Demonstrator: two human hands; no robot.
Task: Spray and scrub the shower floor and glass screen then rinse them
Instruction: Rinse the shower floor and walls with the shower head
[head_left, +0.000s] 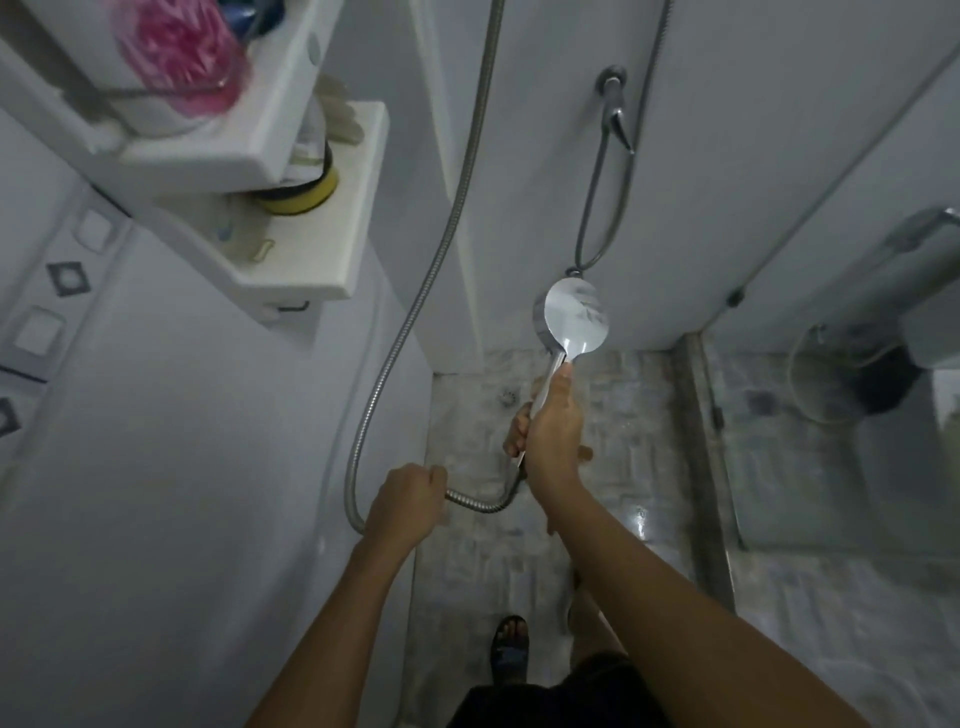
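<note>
My right hand (553, 434) grips the handle of a chrome shower head (575, 319), whose round back faces me as it points away over the shower floor (623, 441). Lower left, my left hand (408, 501) is closed on the metal shower hose (415, 312), which loops down from above and curves back up to the handle. The floor is wet, grey mottled tile with a small drain (508, 397). The glass screen (831, 364) stands on the right along a dark floor sill (701, 457). No water stream is visible.
White corner shelves (311, 218) at upper left carry a pink mesh puff (176, 57) and a yellow scrub pad (306, 195). A wall tap (615, 111) with a second hose sits on the far wall. My sandalled foot (510, 647) stands on the floor below.
</note>
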